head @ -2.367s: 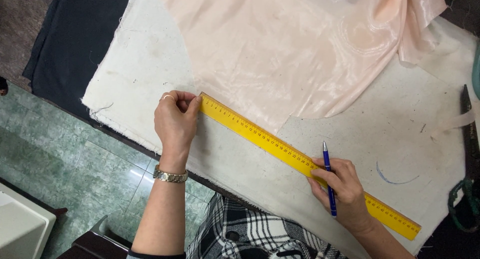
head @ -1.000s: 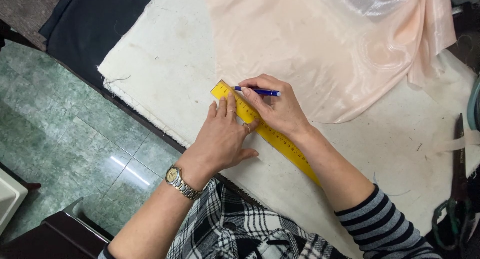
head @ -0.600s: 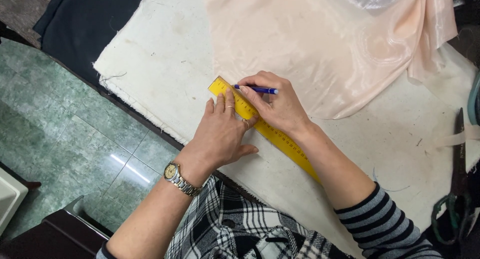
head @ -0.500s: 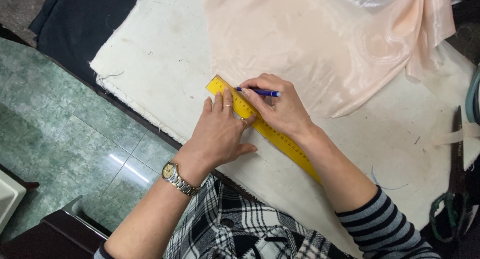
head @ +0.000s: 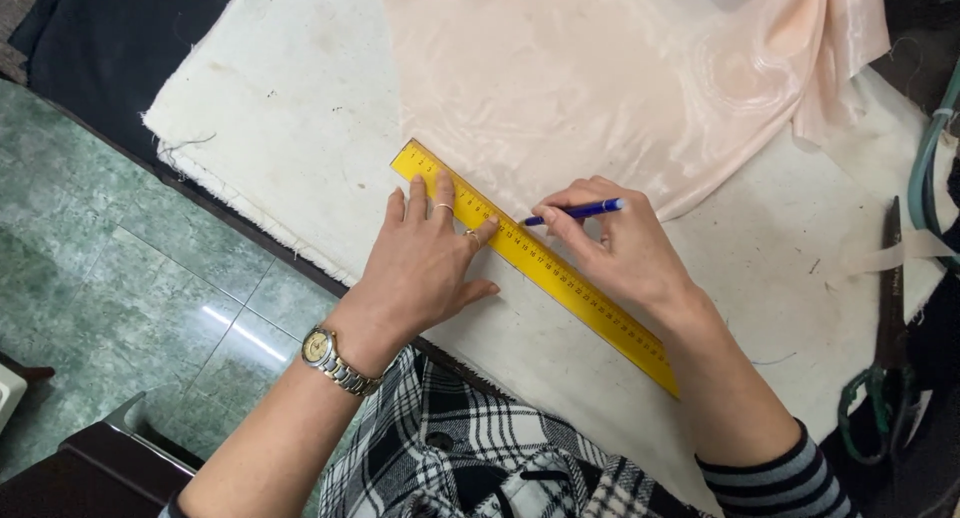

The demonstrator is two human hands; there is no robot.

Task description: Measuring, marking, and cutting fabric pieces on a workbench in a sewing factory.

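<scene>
At the far left a dark cloth hangs over the edge of the counter, above a green tiled floor. Next to it, a cream, frayed-edged padding cloth covers the counter and gives a flat bed for marking.

The left hand, a metal wristwatch on its wrist, lies flat with its fingers spread. The fingertips press on the far-left part of a yellow ruler, apparently to pin it so that it cannot slide. This hand grips nothing; it is simply splayed and pressing down.

The ruler runs slantwise from far left to near right across the cream cloth, its far edge just beside the near hem of a shiny peach satin fabric, which spreads over the far middle of the counter and bunches up at the far right. Laid so, the ruler serves as a straight guide along that hem.

The right hand rests with its heel across the ruler and its fingers closed around a blue pen. The pen's tip points left toward the ruler's far edge, near the left hand's fingertips, held low and slanted as for writing.

Farther right, a pair of scissors with green handles lies on the counter's right margin, well apart from both hands. At the near edge shows the person's plaid garment.
</scene>
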